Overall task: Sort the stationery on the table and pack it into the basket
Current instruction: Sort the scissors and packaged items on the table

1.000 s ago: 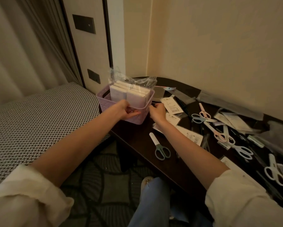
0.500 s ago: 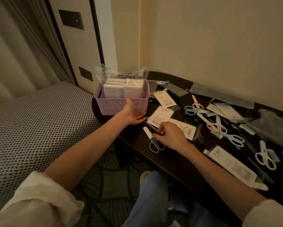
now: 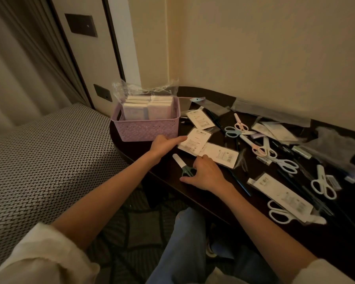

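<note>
Right hand (image 3: 205, 175) rests over green scissors (image 3: 183, 167) on the tabletop (image 3: 164, 171); grip unclear. Left hand (image 3: 164, 145), fingers straight, touches a white packet (image 3: 194, 141) beside the basket (image 3: 148, 128). Step looks like pickup; next needs a firm grip, then lift into the basket.

A dark tabletop (image 3: 152, 165) fills the room's corner, with walls closing its far edge. At the left end stands a lilac basket (image 3: 148, 130), packed nearly full with white packets (image 3: 148, 109) under crinkled plastic wrap (image 3: 141, 89). Bare wood runs along the near edge in front of the basket. To the right, scattered scissors (image 3: 242, 138), white packaged cards (image 3: 201, 119) and wrappers crowd the surface, leaving only narrow gaps between them.
</note>
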`<state>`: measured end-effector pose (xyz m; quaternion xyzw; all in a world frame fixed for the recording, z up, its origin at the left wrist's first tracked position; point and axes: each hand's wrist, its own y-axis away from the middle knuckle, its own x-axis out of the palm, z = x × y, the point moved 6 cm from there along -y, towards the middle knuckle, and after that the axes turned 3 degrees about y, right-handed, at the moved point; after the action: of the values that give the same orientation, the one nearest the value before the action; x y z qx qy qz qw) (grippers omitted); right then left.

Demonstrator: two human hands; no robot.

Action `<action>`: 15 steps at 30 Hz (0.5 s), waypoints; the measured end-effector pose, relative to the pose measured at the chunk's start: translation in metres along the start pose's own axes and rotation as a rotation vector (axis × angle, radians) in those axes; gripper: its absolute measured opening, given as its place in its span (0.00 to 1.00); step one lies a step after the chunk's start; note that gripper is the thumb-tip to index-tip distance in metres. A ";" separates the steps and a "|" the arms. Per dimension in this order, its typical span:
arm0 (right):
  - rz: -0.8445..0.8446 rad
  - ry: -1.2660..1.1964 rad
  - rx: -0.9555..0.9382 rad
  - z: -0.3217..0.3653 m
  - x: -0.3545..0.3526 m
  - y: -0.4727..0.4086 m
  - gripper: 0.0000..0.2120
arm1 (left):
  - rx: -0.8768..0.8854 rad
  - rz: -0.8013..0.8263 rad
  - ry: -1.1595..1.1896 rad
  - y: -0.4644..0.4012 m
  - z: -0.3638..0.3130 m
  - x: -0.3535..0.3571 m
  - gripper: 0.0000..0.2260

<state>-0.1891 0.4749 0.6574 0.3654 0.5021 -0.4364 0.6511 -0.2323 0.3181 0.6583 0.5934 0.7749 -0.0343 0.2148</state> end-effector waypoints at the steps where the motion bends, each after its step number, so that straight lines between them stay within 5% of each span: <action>1: 0.001 0.006 0.003 0.001 -0.001 0.000 0.30 | -0.042 0.020 0.025 0.000 0.004 0.004 0.26; 8: -0.077 -0.256 0.125 -0.009 -0.007 0.008 0.22 | -0.158 0.054 0.076 0.003 0.007 0.014 0.24; 12: -0.183 -0.439 0.148 -0.024 -0.015 0.017 0.16 | -0.205 0.120 0.013 0.000 0.015 0.019 0.36; 15: -0.255 -0.525 0.157 -0.034 -0.027 0.030 0.17 | -0.188 0.153 -0.126 -0.011 0.029 0.021 0.30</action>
<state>-0.1756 0.5224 0.6768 0.2233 0.3233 -0.6315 0.6685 -0.2386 0.3249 0.6214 0.6247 0.7122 0.0180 0.3197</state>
